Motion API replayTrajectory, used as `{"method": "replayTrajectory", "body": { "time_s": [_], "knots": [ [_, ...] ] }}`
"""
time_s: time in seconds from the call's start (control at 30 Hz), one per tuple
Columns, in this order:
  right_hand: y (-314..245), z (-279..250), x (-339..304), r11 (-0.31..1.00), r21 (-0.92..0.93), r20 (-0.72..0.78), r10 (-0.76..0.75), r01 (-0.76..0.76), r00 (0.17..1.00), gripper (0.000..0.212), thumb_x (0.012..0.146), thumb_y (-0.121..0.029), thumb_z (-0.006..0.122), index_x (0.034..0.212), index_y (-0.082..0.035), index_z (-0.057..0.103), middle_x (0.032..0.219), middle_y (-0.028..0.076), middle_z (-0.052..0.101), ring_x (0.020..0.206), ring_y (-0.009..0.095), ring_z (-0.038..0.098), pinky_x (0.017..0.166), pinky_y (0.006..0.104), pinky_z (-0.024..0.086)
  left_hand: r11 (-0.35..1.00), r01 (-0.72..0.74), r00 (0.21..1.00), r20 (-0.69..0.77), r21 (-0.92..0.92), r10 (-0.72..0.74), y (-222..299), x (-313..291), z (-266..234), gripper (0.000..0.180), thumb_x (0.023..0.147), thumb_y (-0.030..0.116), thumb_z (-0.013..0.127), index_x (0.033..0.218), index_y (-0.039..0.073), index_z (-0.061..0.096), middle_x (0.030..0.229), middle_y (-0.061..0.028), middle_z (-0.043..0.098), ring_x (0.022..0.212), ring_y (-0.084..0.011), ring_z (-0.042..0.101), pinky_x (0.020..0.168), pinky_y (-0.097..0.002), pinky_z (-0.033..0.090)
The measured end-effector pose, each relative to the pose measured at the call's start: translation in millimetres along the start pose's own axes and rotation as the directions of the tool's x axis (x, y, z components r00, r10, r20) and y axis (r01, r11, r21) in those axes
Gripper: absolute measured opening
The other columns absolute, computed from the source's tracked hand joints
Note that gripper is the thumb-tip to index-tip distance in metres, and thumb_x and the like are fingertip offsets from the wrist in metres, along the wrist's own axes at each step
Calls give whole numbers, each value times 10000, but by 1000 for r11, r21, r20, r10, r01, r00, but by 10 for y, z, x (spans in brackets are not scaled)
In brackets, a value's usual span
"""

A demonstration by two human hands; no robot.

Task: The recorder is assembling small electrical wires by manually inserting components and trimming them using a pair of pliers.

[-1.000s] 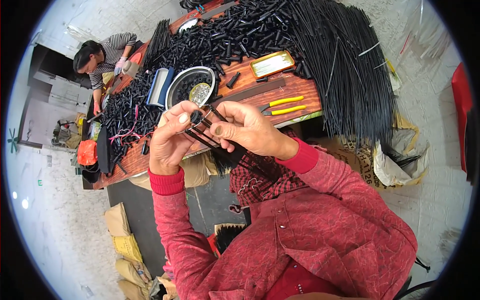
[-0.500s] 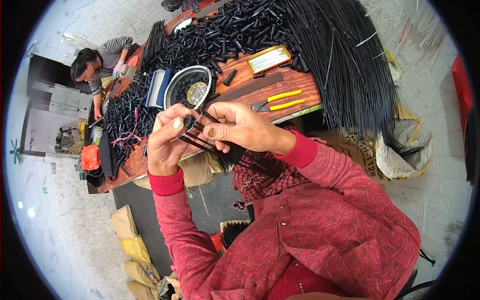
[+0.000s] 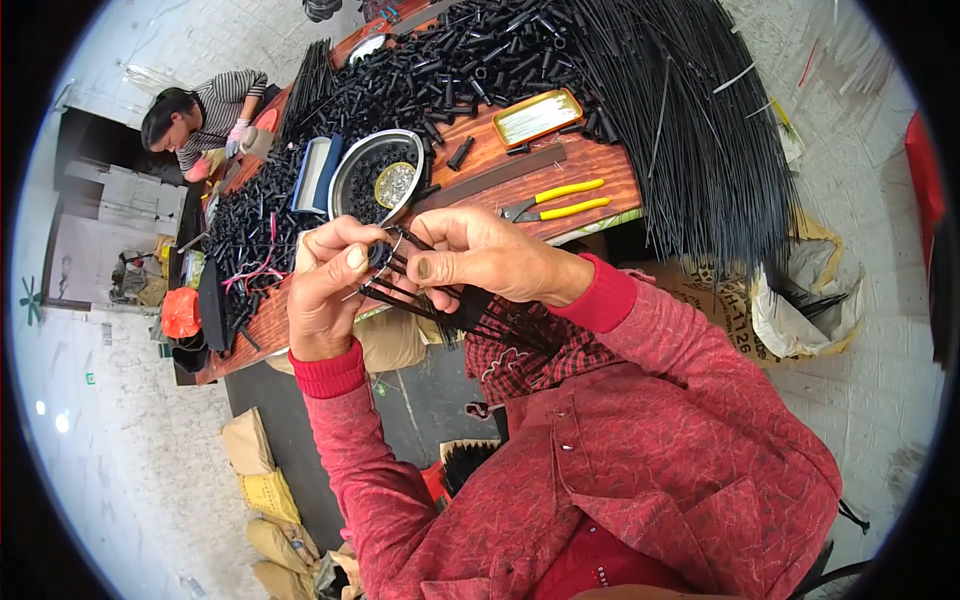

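Observation:
Both my hands are raised together in front of the table. My left hand (image 3: 325, 290) pinches a small black hub (image 3: 380, 254) between thumb and fingertips. A thin, shiny wire shows beside it. Close on its right, my right hand (image 3: 495, 258) is closed round several thin black ribs (image 3: 405, 292), thumb pressed on them. The ribs run from the hub, under the right hand, down toward my lap. Fingers hide exactly how ribs, wire and hub join.
Yellow-handled pliers (image 3: 560, 200) lie past my right hand, near a flat metal bar (image 3: 490, 178) and a yellow tray (image 3: 537, 118). A metal bowl (image 3: 338, 190) holds black parts and a smaller dish. Black tubes (image 3: 455, 60) and long rods (image 3: 680, 120) cover the table. Another person (image 3: 205, 115) works far left.
My left hand has shifted slightly left and down, and the wire by the hub shows more. My right hand has hardly moved. The other person's lower hand has moved up toward the other one.

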State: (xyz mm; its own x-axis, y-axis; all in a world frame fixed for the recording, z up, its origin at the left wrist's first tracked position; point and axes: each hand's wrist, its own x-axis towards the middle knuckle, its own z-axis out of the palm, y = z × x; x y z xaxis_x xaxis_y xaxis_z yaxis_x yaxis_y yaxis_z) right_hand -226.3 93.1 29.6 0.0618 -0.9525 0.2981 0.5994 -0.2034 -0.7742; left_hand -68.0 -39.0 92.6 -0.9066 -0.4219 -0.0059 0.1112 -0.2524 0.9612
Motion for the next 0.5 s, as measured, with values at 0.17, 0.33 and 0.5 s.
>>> {"method": "replayTrajectory", "body": {
  "time_s": [0.17, 0.33, 0.5],
  "knots": [
    [0, -27, -7, 999, 37, 24, 21, -22, 999, 337, 906, -325, 662, 1003, -11, 586, 833, 9, 613, 649, 54, 574, 548, 196, 472, 993, -35, 998, -49, 109, 40, 79, -46, 132, 235, 814, 104, 695, 976, -55, 634, 954, -176, 683, 766, -217, 682, 705, -302, 555],
    [-41, -4, -25, 998, 31, 43, 50, -51, 998, 337, 907, -329, 657, 991, -12, 578, 883, 33, 609, 677, 82, 571, 591, 223, 460, 991, -30, 998, -57, 129, 38, 103, -63, 152, 222, 809, 91, 701, 962, -59, 640, 936, -171, 686, 771, -199, 680, 707, -291, 550],
    [-53, 1, -37, 998, 32, 52, 47, -49, 998, 333, 907, -318, 661, 1001, -7, 587, 862, 23, 615, 667, 75, 578, 576, 216, 469, 974, -72, 995, -54, 217, 86, 135, -106, 225, 223, 808, 94, 712, 954, -64, 653, 927, -150, 687, 775, -163, 660, 722, -267, 522]
  ]
}}
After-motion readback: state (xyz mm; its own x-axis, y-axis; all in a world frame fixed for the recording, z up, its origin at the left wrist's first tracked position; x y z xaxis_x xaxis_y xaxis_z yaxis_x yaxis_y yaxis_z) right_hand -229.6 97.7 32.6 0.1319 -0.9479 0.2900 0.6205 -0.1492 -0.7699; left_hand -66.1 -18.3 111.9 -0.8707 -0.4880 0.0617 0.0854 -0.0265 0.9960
